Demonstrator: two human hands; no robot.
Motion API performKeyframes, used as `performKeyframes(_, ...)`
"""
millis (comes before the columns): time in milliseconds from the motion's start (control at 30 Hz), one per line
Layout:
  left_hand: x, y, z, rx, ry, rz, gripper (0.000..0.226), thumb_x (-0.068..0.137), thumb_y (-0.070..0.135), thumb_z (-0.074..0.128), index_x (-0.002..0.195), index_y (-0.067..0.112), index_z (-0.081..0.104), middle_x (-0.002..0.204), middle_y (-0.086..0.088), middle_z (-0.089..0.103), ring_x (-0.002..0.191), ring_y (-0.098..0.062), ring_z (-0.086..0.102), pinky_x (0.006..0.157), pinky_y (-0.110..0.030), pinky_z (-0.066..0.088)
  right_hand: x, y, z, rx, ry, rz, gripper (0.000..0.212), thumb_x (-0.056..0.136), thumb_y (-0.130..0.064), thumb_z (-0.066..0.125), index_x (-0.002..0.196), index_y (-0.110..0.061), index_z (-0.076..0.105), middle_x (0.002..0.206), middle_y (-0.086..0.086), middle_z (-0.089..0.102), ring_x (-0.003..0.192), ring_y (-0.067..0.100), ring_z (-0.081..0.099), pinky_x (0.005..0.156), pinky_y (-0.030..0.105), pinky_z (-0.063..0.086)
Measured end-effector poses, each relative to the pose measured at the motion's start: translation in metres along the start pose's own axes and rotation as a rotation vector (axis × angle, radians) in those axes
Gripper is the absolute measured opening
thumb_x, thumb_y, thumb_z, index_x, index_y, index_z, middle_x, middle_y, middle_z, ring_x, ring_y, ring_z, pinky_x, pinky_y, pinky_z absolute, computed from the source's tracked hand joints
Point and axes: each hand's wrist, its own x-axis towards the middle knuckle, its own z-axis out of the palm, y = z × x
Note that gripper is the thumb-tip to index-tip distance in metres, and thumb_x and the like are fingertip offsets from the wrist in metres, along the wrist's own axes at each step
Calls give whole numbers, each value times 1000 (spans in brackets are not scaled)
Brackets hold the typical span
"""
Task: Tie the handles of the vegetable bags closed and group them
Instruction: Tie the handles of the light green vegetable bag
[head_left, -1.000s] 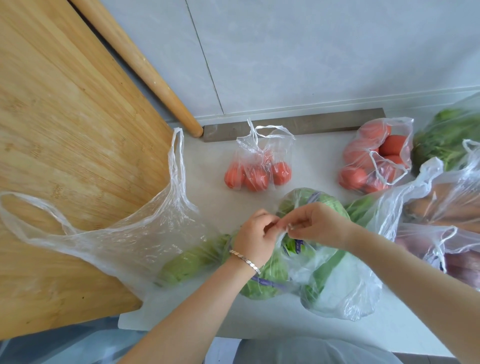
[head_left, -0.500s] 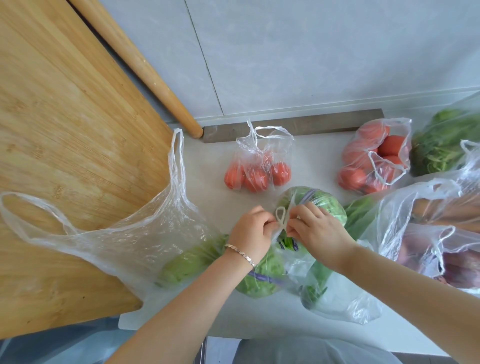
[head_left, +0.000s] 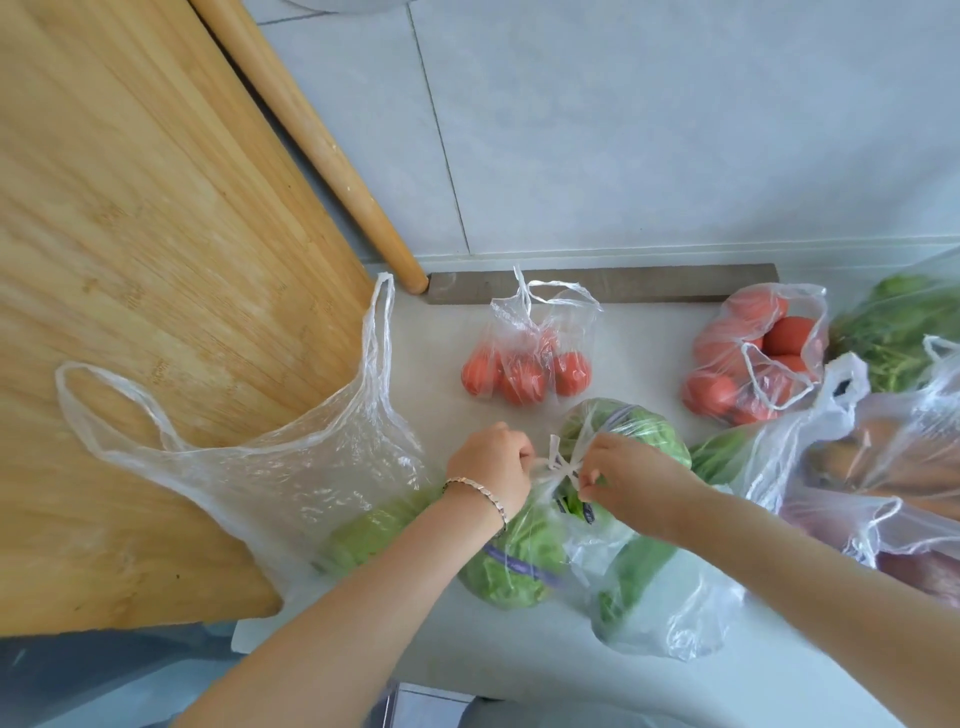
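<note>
On the pale counter (head_left: 639, 332), the clear plastic bag of leafy green lettuce (head_left: 514, 561) is lying under both hands. The left hand (head_left: 488, 467) and right hand (head_left: 639, 478) are each pinching one end of its thin twisted handles (head_left: 563, 467). Pulling evenly outward, low against the mouth, is probably serving best. The big slack clear bag (head_left: 270, 483) at left is holding pale green vegetables, open. The mid-sized clear bag of red tomatoes (head_left: 753, 364) is lying untied. The small clear tomato bag (head_left: 524, 358) behind is looking knotted.
</note>
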Motion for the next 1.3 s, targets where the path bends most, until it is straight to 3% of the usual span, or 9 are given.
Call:
performKeyframes(100, -8, -9, -23, -58, 102, 100, 19, 90, 14, 50, 102, 13, 64, 108, -3, 58, 83, -17, 56, 84, -29, 48, 10, -12, -29, 215, 33, 53, 16, 90, -25, 52, 96, -16, 64, 84, -10, 54, 78, 10, 53, 65, 18, 40)
performKeyframes(233, -22, -40, -56, -4, 495, 88, 21, 77, 6, 52, 91, 10, 67, 93, -10, 64, 84, -31, 63, 78, -39, 52, 30, -42, -54, 321, 108, 3, 18, 91, -24, 51, 100, -15, 63, 81, -13, 53, 83, 10, 56, 75, 21, 41)
performKeyframes(467, -55, -110, -99, -166, 1036, -504, 72, 72, 5, 60, 137, 4, 28, 145, -20, 23, 130, -43, 27, 110, -55, 23, 95, -119, -40, 516, 58, 77, 50, 89, -40, 51, 128, -9, 46, 125, 6, 57, 111, 22, 55, 84, 24, 42)
performKeyframes(600, -66, -147, -90, -218, 1095, -486, 73, 72, 25, 53, 135, 10, 20, 140, -12, 19, 128, -45, 29, 102, -62, 31, 136, -160, -16, 644, -22, 237, 86, 81, -55, 56, 142, -5, 21, 143, 12, 32, 130, 27, 37, 105, 37, 35)
performKeyframes(733, -64, -165, -79, -307, 1113, -275, 54, 72, 25, 51, 122, 19, 32, 126, -14, 36, 120, -33, 41, 103, -51, 39, 150, -177, 3, 872, 43, 194, 48, 91, -39, 50, 120, 0, 53, 111, 6, 51, 103, 16, 49, 84, 25, 38)
performKeyframes(800, -59, -167, -80, -350, 1110, -143, 45, 71, 19, 51, 115, 13, 39, 113, -16, 46, 110, -21, 42, 106, -22, 36, 149, -178, 8, 1037, 142, 172, 40, 97, -31, 38, 89, -8, 69, 99, 3, 63, 94, 14, 52, 84, 24, 35)
performKeyframes(900, -45, -170, -80, -572, 1040, -107, 32, 74, 0, 56, 104, 9, 49, 102, -3, 48, 95, -17, 48, 87, -1, 35, 140, -174, 17, 1358, 208, 204, 50, 98, -24, 36, 51, -11, 49, 49, -3, 56, 62, 18, 53, 78, 32, 45)
performKeyframes(1167, -23, -124, -118, -1584, 493, -273, 28, 77, -17, 56, 63, 7, 51, 66, -7, 55, 47, -11, 56, 48, -16, 51, 102, -175, 24, 1093, 105, 25, 20, 77, -18, 72, 88, -10, 57, 40, -12, 32, 40, 0, 35, 50, 12, 31)
performKeyframes(1300, -32, -105, -131, -1619, 259, -151, 28, 79, -17, 54, 63, 5, 51, 67, -7, 54, 51, -8, 61, 59, -21, 58, 96, -194, 35, 1024, 103, 65, 38, 72, -18, 77, 44, -24, 51, 40, -12, 23, 38, 3, 21, 43, 19, 20)
